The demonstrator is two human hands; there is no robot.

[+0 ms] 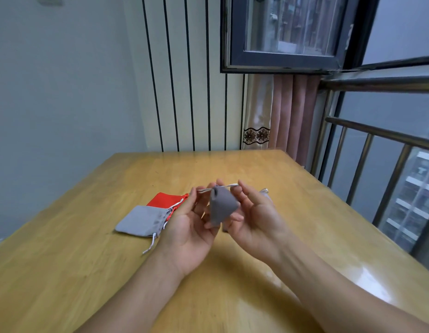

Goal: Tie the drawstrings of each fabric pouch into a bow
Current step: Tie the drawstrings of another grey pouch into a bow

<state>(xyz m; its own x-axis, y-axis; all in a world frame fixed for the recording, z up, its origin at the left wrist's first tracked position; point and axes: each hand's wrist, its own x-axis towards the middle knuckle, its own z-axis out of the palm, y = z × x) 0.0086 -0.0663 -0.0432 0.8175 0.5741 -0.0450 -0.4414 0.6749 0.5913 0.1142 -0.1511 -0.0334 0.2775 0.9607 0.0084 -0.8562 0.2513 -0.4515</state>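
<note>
Above the wooden table (268, 248), near its middle: one dark grey pouch (222, 207), held in the air between two hands, mouth uppermost, body hanging down and slightly blurred. Silver-white drawstrings (230, 186) run out sideways from its gathered top, one to each hand.

Left hand (192, 227): palm turned up, thumb and forefinger pinching the cord end that leaves the pouch on that side; lower fingers curled under the pouch's bottom edge.

Right hand (254, 217): palm turned up and inward, fingertips pinching the other cord end at the pouch's top; the pouch's side lies against its fingers. The two hands sit close together, the pouch between them.

On the table, left of the held pouch: one light grey pouch (141, 219), lying flat, its silver cords (151, 241) loose and trailing toward the near edge. Partly beneath and beyond it: one red pouch (164, 200), flat, with red cords showing at its mouth.

Right of the held pouch, just behind the right hand: a scrap of pale grey fabric with a silver cord (265, 192), mostly hidden; what it is cannot be told.

Beyond the table: a striped wall panel (184, 80), a pink curtain (292, 111), a dark-framed window (285, 34), and a metal railing (376, 140) to the right.
</note>
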